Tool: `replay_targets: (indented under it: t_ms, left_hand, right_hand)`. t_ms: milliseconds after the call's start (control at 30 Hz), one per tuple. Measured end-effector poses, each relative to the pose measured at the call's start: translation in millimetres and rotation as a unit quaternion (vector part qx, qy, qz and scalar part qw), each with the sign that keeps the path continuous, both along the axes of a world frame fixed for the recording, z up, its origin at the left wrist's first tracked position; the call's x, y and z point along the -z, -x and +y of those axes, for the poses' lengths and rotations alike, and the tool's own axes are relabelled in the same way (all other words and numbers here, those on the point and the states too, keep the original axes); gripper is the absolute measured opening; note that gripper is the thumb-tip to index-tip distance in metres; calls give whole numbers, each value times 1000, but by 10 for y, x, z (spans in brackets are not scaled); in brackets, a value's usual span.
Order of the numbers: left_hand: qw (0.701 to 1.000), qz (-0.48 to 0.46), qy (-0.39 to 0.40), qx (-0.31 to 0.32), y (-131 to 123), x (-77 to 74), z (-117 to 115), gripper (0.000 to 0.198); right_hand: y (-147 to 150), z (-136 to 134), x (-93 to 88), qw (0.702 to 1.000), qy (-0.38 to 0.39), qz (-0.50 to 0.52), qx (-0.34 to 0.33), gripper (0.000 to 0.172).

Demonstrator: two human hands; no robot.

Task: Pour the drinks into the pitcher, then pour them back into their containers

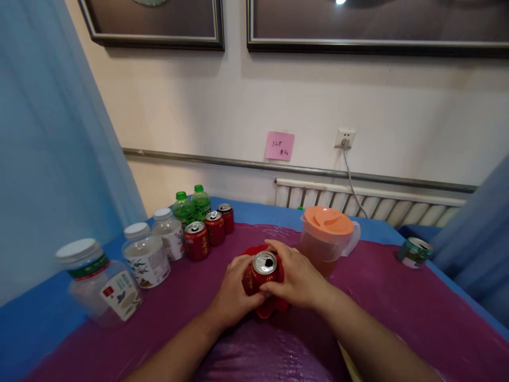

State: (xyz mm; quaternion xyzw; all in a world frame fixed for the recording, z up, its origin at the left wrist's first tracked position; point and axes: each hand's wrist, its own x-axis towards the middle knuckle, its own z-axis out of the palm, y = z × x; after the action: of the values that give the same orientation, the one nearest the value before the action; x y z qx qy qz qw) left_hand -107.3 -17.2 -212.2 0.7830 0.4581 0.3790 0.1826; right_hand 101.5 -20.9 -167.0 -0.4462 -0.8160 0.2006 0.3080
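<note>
An opened red drink can [254, 280] stands upright between my two hands, its silver top facing up with a dark mouth hole. My left hand [234, 291] wraps around its left side, fingers closed against it. From the right, my right hand [296, 273] grips the can, with the thumb across its front. Beneath and behind the can shows a red dish with a wavy rim [267, 310], partly covered by the hands. Just right of my right hand is a clear pitcher [318, 244] with an orange lid and some amber liquid inside.
Several red cans [198, 244] stand at the left, near two green-capped bottles [201, 201]. Clear white-lidded jars [115, 292] line the left side. A green can [414, 253] sits far right. Purple sheeting [377, 297] covers the table; behind are a radiator [382, 203] and wall.
</note>
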Motion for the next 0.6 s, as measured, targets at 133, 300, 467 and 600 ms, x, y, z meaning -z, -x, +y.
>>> replay_targets:
  t_ms: [133,300,467,600]
  left_hand:
    - [1000,4,-10,1,21,24,69,59]
    - [999,9,-20,25,104,189,246,83]
    - [998,18,-45,34,161,366,374,89]
    - [996,38,-72,18,171,382,412,83]
  right_hand:
    - [37,24,15,1000,-14,16,23,83]
    - [66,65,-89,995,-23,56,74,81]
    - [-119,-79,-319,984,-65,122,113,75]
    - [-498,-438,-397,970,-98,172,141,68]
